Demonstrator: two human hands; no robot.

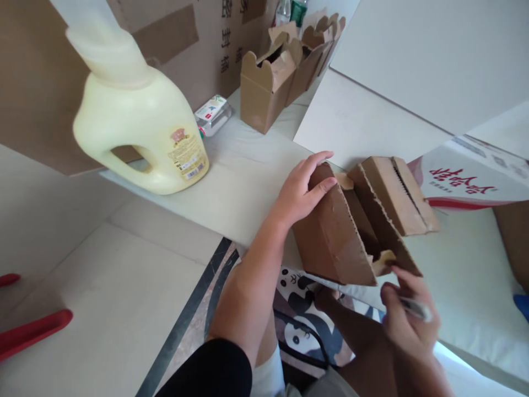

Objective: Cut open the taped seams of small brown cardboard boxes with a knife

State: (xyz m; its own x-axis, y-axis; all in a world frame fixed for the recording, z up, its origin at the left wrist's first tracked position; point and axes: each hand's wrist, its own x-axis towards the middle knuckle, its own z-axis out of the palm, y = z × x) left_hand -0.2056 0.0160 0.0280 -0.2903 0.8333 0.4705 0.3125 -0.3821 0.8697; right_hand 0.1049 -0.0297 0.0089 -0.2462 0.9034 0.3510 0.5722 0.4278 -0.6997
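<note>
An open cardboard box (322,242) with rough, torn top edges stands tilted at the near edge of the pale table. My left hand (303,190) grips its far end, thumb on the upper edge and fingers over the outer side. At the box's near end, my right hand (411,309) is closed around a small whitish, tube-like object (415,309), blurred, so its kind is unclear. The right fingertips reach up to a small flap (384,262) at that end. Behind the box lies a closed cardboard carton (397,193) with a serrated slit.
To the left stands a pale-yellow jug (136,127) with a handle. Beside it lies a clear bottle (214,116). Several small open cartons (264,91) line the back by a large cardboard box (177,49). White panels (372,105) and a printed white box (471,171) fill the right.
</note>
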